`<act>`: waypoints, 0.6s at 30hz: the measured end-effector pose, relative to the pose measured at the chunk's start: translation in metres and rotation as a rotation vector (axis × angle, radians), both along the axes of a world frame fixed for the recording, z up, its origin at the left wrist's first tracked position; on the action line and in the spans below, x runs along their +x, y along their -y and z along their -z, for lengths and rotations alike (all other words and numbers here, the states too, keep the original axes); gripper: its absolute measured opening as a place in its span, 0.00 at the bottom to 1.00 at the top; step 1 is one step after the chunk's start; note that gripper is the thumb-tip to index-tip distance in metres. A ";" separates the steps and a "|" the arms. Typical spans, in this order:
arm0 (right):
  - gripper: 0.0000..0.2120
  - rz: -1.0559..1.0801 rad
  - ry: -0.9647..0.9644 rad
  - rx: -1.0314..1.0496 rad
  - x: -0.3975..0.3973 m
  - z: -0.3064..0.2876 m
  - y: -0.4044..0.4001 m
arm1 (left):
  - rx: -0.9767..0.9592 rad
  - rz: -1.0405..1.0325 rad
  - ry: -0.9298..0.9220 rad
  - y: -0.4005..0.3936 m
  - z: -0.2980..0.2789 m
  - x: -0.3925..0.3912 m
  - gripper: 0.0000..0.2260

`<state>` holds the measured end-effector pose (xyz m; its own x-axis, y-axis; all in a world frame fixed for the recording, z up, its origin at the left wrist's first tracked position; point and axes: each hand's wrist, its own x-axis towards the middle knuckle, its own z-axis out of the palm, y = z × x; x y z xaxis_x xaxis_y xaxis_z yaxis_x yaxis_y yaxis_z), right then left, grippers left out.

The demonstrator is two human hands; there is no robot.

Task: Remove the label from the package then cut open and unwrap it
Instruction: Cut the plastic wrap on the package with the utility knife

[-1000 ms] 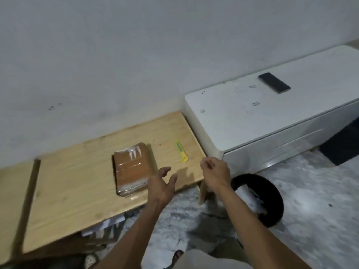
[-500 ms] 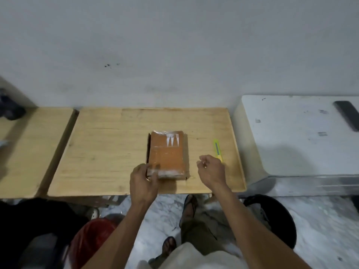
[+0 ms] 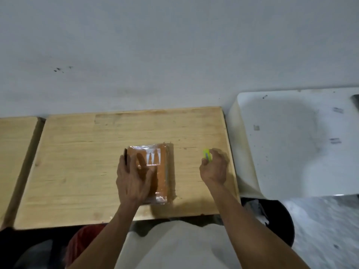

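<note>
A brown package (image 3: 162,171) wrapped in clear plastic lies on the wooden table (image 3: 77,162), a little right of its middle. A pale label patch (image 3: 153,156) sits on the package's far half. My left hand (image 3: 134,177) lies on top of the package with fingers spread, some reaching over its left edge, and holds it down. To the right, near the table's right edge, my right hand (image 3: 214,167) is curled over a yellow cutter (image 3: 206,153). Only the cutter's far tip shows.
A white cabinet (image 3: 291,142) stands flush against the table's right side, with a dark phone (image 3: 355,98) at the frame's edge. A black bin (image 3: 281,220) sits on the floor at the right. A second wooden table (image 3: 13,142) adjoins on the left. The wall runs behind.
My left hand has slid from the package's near left corner up onto its top. My right hand has moved forward and closed over the yellow cutter. The view has come closer.
</note>
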<state>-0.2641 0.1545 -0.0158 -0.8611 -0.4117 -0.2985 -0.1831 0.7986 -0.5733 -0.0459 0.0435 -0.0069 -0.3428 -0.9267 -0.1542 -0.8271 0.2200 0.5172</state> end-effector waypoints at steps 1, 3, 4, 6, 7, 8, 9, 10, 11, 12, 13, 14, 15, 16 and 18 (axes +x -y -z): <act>0.19 0.003 -0.003 0.034 -0.003 0.005 -0.002 | -0.005 -0.004 0.009 0.000 0.003 -0.003 0.33; 0.19 0.007 0.016 0.104 -0.006 0.012 -0.005 | 0.002 -0.031 0.020 -0.003 0.009 -0.006 0.35; 0.19 0.006 0.026 0.125 -0.007 0.015 -0.007 | 0.007 -0.043 0.019 -0.005 0.010 -0.007 0.36; 0.19 0.017 0.031 0.154 -0.008 0.019 -0.007 | 0.013 -0.054 0.026 -0.008 0.012 -0.009 0.37; 0.19 0.025 0.033 0.162 -0.009 0.021 -0.006 | 0.021 -0.059 0.033 -0.008 0.012 -0.011 0.37; 0.19 0.025 0.038 0.166 -0.009 0.023 -0.004 | 0.029 -0.067 0.040 -0.008 0.012 -0.012 0.37; 0.18 0.017 0.040 0.168 -0.008 0.025 -0.003 | 0.036 -0.071 0.047 -0.007 0.012 -0.012 0.37; 0.18 0.008 0.040 0.167 -0.006 0.027 -0.002 | 0.040 -0.070 0.051 -0.007 0.013 -0.012 0.37; 0.17 0.001 0.036 0.164 -0.005 0.028 -0.001 | 0.040 -0.066 0.055 -0.008 0.014 -0.012 0.38; 0.17 -0.001 0.034 0.161 -0.004 0.029 0.000 | 0.042 -0.064 0.058 -0.008 0.015 -0.012 0.38; 0.17 0.002 0.032 0.154 -0.003 0.031 0.001 | 0.045 -0.068 0.058 -0.009 0.015 -0.012 0.38; 0.17 0.008 0.035 0.143 -0.003 0.033 0.002 | 0.045 -0.074 0.055 -0.009 0.017 -0.012 0.38; 0.17 0.012 0.039 0.129 -0.002 0.034 0.002 | 0.043 -0.081 0.046 -0.008 0.017 -0.012 0.38; 0.16 0.014 0.046 0.121 -0.002 0.034 0.003 | 0.040 -0.090 0.033 -0.008 0.017 -0.013 0.38; 0.16 0.003 0.075 0.124 -0.002 0.034 0.006 | 0.033 -0.111 -0.005 -0.007 0.015 -0.015 0.38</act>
<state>-0.2662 0.1486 -0.0494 -0.8357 -0.3650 -0.4104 -0.1412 0.8649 -0.4817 -0.0606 0.0506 -0.0220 -0.2392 -0.9534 -0.1836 -0.8427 0.1099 0.5271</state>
